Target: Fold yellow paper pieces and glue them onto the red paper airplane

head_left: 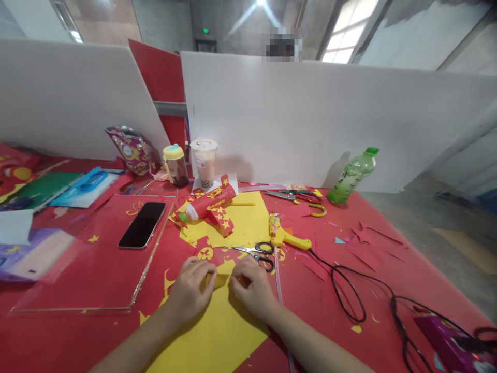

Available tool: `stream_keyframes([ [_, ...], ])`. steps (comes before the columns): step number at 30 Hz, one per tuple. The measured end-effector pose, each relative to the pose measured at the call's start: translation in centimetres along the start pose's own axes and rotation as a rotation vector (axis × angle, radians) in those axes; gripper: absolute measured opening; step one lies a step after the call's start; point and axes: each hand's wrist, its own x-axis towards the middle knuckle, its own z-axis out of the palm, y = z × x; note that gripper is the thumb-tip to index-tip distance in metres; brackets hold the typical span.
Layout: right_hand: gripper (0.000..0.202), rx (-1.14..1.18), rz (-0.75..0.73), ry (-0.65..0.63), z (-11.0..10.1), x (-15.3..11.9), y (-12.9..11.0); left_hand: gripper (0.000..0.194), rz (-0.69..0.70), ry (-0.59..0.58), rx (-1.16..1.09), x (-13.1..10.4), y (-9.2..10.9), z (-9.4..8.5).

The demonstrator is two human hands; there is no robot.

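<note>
Bright red, the worktop [310, 311] is bearing a yellow sheet [217, 336], over which the left hand [194, 285] is pinching a yellow scrap [221, 280] at eight o'clock from the scissors [254, 252], while the right hand [252, 287] is curling beside it, its hold impossible to tell, and a glue gun [286, 237] is lying at two o'clock.
</note>
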Motion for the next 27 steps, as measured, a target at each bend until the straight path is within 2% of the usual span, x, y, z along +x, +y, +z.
stream_keyframes([
  [3, 0.014, 0.011, 0.065, 0.004, -0.2, -0.1, 0.0, 0.009, 0.022, 0.124, 0.002, -0.1, -0.2, 0.1],
  [5, 0.009, 0.033, 0.079, -0.018, -0.3, -0.1, 0.0, 0.008, 0.036, 0.160, -0.016, -0.2, 0.1, 0.1],
  [7, 0.005, 0.051, 0.112, -0.043, -0.3, -0.2, -0.1, 0.008, 0.041, 0.171, -0.040, -0.2, 0.6, 0.2],
  [10, 0.018, 0.060, 0.200, -0.042, -0.2, -0.3, -0.1, 0.008, 0.038, 0.178, -0.079, -0.1, 1.2, 0.1],
  [13, 0.014, 0.024, 0.228, -0.041, -0.1, -0.3, 0.0, 0.008, 0.014, 0.176, -0.113, 0.1, 1.2, 0.0],
  [17, 0.009, -0.019, 0.225, -0.045, -0.1, -0.2, 0.0, 0.008, -0.042, 0.141, -0.146, 0.2, 0.9, 0.0],
  [22, 0.008, 0.046, 0.297, 0.001, -0.3, -0.1, -0.2, 0.011, -0.127, 0.020, -0.155, 0.0, 0.8, 0.3],
  [27, 0.009, 0.078, 0.274, 0.006, -0.4, -0.1, -0.2, 0.010, -0.174, -0.065, -0.144, -0.1, 0.8, 0.7],
])
